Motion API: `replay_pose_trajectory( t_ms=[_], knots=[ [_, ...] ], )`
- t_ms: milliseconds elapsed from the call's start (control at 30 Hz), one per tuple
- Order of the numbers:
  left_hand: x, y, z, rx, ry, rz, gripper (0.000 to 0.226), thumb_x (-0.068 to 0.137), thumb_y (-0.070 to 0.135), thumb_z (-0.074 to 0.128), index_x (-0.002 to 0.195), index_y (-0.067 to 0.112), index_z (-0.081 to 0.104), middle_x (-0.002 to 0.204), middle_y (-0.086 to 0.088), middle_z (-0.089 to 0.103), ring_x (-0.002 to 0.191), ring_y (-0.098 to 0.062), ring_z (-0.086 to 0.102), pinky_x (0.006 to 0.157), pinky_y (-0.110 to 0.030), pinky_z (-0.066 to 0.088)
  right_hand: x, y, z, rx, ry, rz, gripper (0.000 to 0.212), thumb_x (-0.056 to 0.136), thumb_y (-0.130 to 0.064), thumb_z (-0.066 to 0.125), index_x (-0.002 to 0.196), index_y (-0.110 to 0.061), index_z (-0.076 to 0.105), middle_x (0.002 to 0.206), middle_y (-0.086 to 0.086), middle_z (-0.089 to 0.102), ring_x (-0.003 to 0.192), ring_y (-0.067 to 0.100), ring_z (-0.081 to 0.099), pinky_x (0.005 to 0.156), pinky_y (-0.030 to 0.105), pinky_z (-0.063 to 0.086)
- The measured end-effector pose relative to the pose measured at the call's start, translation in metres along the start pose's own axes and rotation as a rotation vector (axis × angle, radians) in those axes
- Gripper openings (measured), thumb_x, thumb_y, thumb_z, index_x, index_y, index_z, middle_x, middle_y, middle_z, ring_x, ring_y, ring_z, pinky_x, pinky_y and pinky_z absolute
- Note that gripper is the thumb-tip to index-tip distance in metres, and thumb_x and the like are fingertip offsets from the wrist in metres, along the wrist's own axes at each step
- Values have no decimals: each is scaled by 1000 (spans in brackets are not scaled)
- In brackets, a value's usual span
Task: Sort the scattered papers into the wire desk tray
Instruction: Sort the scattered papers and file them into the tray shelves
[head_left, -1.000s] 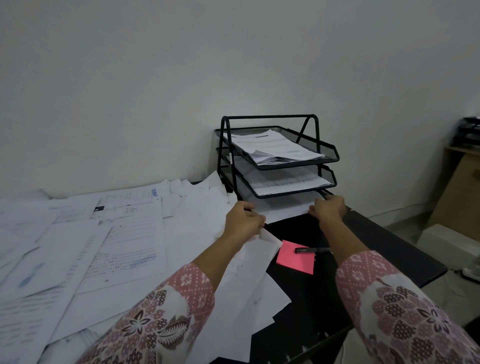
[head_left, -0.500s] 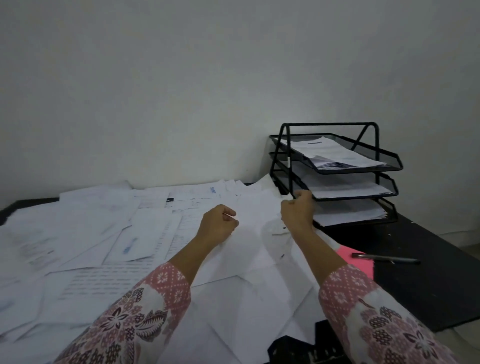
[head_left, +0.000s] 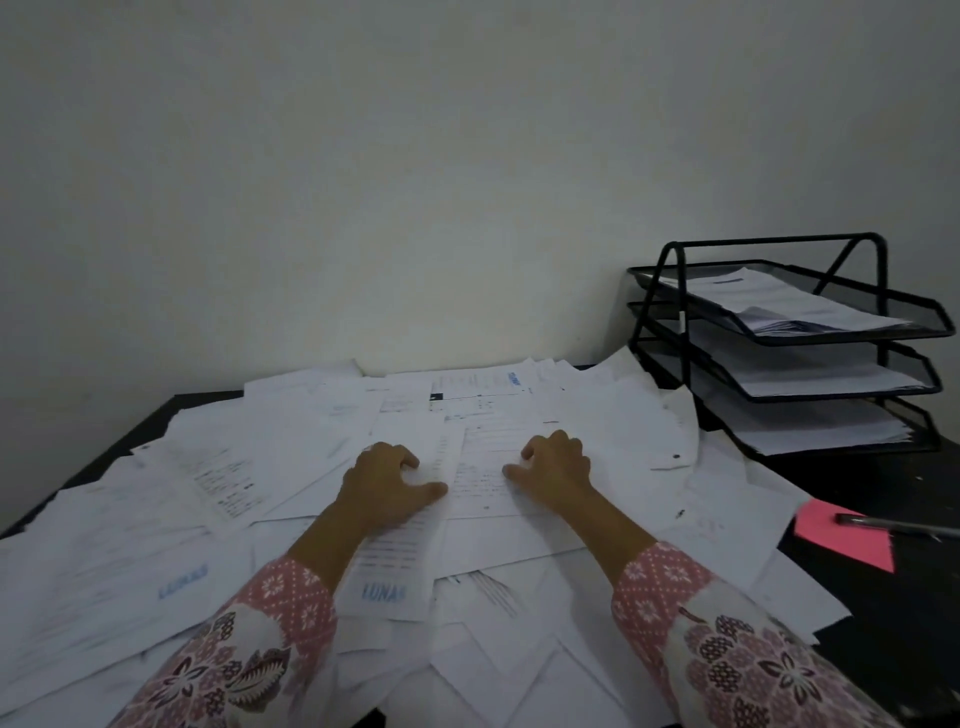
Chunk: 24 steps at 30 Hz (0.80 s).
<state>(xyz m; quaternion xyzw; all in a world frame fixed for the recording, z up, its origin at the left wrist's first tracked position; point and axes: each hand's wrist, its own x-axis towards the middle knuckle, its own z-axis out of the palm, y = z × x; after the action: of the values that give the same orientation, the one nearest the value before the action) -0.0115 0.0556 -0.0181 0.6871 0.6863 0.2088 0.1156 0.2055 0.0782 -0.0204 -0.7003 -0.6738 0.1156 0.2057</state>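
Both hands (head_left: 387, 486) newly down on papers (head_left: 483, 467)

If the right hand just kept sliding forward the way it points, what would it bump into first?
Probably only more scattered papers ahead of the right hand, then the wall; the wire desk tray sits off to its right.

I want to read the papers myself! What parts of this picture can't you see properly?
- Head view: print on the scattered papers is too small and blurred to read.
- Fingertips of the left hand and right hand curl under, so any grip is unclear.
- Pen is cut off by the right edge.
- Lower sheets in the wire desk tray are hidden by the tiers above.
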Motion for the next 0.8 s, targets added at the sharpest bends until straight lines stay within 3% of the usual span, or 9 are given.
replay_pose_trajectory(
  t_ms=[100,233,367,467,567,700,800],
  knots=[
    [-3,-9,0,20,-18,82,56,74,57,68,114,19,55,108,6,46,107,-13,47,92,-25,40,-2,-1,4,-84,9,-26,47,86,-49,56,119,-15,54,124,8,45,118,26,40,97,37,36],
    [-6,-9,-2,45,99,202,28,86,39,63,96,13,63,90,4,51,88,-12,51,75,-20,37,-3,-4,5,-76,20,-19,40,87,-43,57,115,-15,56,119,7,47,115,25,43,95,36,38],
    [-11,-9,0,48,152,282,22,93,29,55,89,9,63,85,-2,60,81,-15,55,73,-25,43,-6,-21,9,151,25,-76,19,88,-24,59,97,-8,63,102,8,62,97,21,58,80,29,47],
    [-13,-14,4,-69,267,328,20,94,23,53,80,9,58,74,-2,58,68,-17,53,61,-25,40,-10,-41,12,270,-23,-75,23,89,-20,60,87,2,66,89,13,70,85,24,66,73,28,50],
    [-15,-17,1,-185,404,268,18,96,17,50,78,12,51,63,4,51,56,-9,48,50,-13,32,-11,-60,17,445,-91,-15,30,84,-17,67,61,-3,54,64,13,63,73,33,70,64,35,56],
    [-17,-18,-3,-316,523,148,16,98,17,46,84,10,49,64,2,50,54,-7,43,48,-14,31,-13,-74,22,526,-147,54,34,77,-17,76,64,-13,46,84,13,64,55,19,60,40,21,47],
    [-15,-20,-3,-380,537,79,17,99,19,43,86,8,49,66,0,50,56,-9,42,49,-17,31,-14,-77,25,524,-180,64,35,74,-16,79,64,-14,46,69,4,57,51,12,50,37,17,38]
  ],
)
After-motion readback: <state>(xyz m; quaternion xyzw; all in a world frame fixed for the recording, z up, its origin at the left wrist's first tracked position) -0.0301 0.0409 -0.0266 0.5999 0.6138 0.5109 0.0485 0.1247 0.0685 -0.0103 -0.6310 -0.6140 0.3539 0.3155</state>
